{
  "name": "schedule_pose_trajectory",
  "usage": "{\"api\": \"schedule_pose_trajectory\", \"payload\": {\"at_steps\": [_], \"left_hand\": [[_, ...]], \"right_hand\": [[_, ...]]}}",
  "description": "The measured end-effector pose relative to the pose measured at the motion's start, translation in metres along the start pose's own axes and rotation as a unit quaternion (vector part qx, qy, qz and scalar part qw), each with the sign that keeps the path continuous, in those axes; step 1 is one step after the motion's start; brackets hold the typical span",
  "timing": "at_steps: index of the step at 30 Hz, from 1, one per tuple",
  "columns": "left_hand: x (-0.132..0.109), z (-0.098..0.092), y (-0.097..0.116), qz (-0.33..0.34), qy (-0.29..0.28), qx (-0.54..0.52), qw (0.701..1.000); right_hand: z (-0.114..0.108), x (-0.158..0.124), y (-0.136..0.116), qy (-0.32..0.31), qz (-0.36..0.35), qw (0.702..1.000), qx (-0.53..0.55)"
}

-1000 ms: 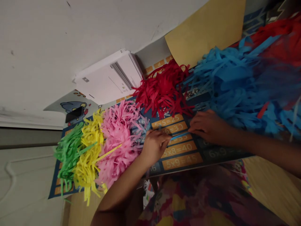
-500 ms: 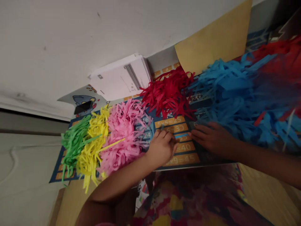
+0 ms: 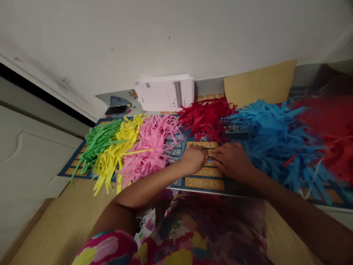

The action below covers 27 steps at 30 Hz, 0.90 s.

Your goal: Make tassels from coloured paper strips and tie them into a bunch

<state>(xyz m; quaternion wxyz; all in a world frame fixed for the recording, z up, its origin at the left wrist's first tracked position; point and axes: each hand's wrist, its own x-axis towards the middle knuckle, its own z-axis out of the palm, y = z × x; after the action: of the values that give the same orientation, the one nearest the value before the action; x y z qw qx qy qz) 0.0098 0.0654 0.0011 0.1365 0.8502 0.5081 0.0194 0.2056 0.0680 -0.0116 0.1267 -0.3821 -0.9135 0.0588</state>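
Left hand (image 3: 193,159) and right hand (image 3: 231,160) lie palm-down on a blue and orange multiplication chart (image 3: 204,183), fingertips almost meeting just below the "=25" row. A thin paper strip (image 3: 211,158) shows between them, colour hard to tell, grip unclear. Pink cut paper strips (image 3: 150,147) pile just left of the left hand, blue cut paper strips (image 3: 273,143) just right of the right hand.

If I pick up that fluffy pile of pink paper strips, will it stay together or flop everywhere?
The pink paper strips look thin and curly, so they will probably feel very light and floppy. They seem loose, so some would likely slip out and fall back onto the printed times-table mat.
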Motion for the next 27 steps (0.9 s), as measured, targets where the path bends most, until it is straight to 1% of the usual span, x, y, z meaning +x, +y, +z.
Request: {"api": "schedule_pose_trajectory", "payload": {"at_steps": [2, 3, 4, 5, 6, 8, 9, 10, 11, 12, 13, 14, 15, 16, 17, 19, 20, 21, 25, 27], "left_hand": [[-0.008, -0.015, -0.004, 0.016, -0.005, -0.036, 0.999], [-0.014, -0.024, -0.006, 0.024, -0.007, -0.087, 0.996], [-0.021, -0.033, -0.009, 0.033, -0.012, -0.163, 0.986], [-0.028, -0.040, -0.011, 0.041, -0.022, -0.258, 0.965], [-0.036, -0.046, -0.012, 0.047, -0.035, -0.360, 0.931], [-0.051, -0.051, -0.010, 0.041, -0.062, -0.538, 0.840], [-0.058, -0.049, -0.006, 0.029, -0.064, -0.603, 0.795], [-0.063, -0.046, -0.002, 0.014, -0.057, -0.651, 0.757], [-0.068, -0.041, 0.002, -0.004, -0.037, -0.688, 0.725], [-0.070, -0.036, 0.007, -0.017, -0.019, -0.711, 0.702], [-0.072, -0.031, 0.011, -0.026, 0.000, -0.727, 0.686], [-0.073, -0.026, 0.015, -0.031, 0.017, -0.734, 0.678], [-0.074, -0.022, 0.017, -0.029, 0.035, -0.733, 0.679], [-0.074, -0.019, 0.018, -0.021, 0.058, -0.721, 0.690], [-0.075, -0.018, 0.018, -0.006, 0.085, -0.698, 0.711], [-0.076, -0.017, 0.017, 0.037, 0.145, -0.628, 0.764], [-0.077, -0.018, 0.016, 0.058, 0.172, -0.590, 0.787], [-0.077, -0.018, 0.015, 0.073, 0.192, -0.560, 0.803], [-0.076, -0.016, 0.012, 0.085, 0.249, -0.493, 0.829], [-0.075, -0.013, 0.012, 0.112, 0.300, -0.421, 0.849]], "right_hand": [[-0.006, 0.014, -0.002, -0.065, 0.003, 0.993, 0.103], [-0.010, 0.019, -0.003, -0.089, 0.003, 0.979, 0.183], [-0.015, 0.021, -0.004, -0.103, 0.002, 0.957, 0.272], [-0.019, 0.021, -0.007, -0.108, -0.002, 0.926, 0.362], [-0.024, 0.020, -0.012, -0.103, -0.005, 0.890, 0.443], [-0.031, 0.014, -0.027, -0.079, -0.004, 0.826, 0.559], [-0.032, 0.011, -0.036, -0.056, 0.008, 0.803, 0.594], [-0.032, 0.007, -0.045, -0.029, 0.027, 0.781, 0.623], [-0.030, 0.004, -0.054, -0.001, 0.052, 0.759, 0.649], [-0.026, 0.001, -0.062, 0.025, 0.080, 0.732, 0.676], [-0.022, -0.002, -0.068, 0.045, 0.110, 0.703, 0.701], [-0.018, -0.005, -0.073, 0.063, 0.137, 0.678, 0.719], [-0.014, -0.007, -0.076, 0.078, 0.158, 0.659, 0.731], [-0.011, -0.010, -0.079, 0.089, 0.169, 0.650, 0.735], [-0.010, -0.012, -0.080, 0.099, 0.173, 0.651, 0.733], [-0.009, -0.015, -0.081, 0.111, 0.170, 0.659, 0.724], [-0.010, -0.017, -0.080, 0.108, 0.174, 0.658, 0.725], [-0.011, -0.018, -0.080, 0.101, 0.186, 0.651, 0.729], [-0.014, -0.017, -0.076, 0.086, 0.272, 0.608, 0.741], [-0.014, -0.015, -0.073, 0.095, 0.301, 0.592, 0.741]]}}
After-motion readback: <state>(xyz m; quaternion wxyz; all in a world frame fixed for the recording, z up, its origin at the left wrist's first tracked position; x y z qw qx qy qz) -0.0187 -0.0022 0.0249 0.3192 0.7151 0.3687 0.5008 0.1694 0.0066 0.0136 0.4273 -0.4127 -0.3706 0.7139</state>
